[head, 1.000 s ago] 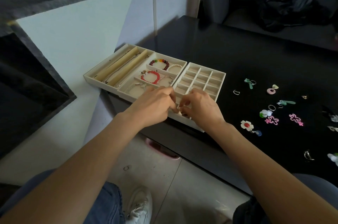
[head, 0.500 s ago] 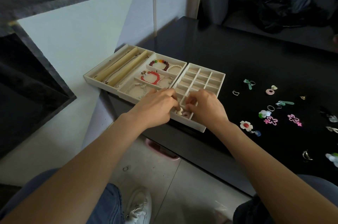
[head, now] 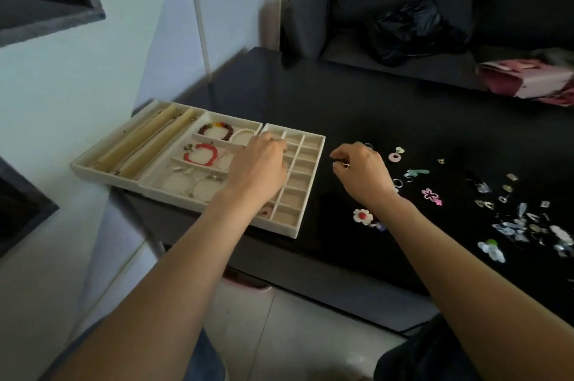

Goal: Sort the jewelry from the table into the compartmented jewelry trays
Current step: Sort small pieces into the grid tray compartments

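On the left of the black surface (head: 357, 107) sit 2 cream trays (head: 93, 163), with bracelets (head: 200, 153) already inside. Left hand (head: 259, 171) hovers over the small boxes, fingers curled; I cannot tell if it holds anything. Right hand (head: 362, 172) pinches something tiny, probably to drop in. More jewelry (head: 430, 195) waits on the right, not yet sorted.
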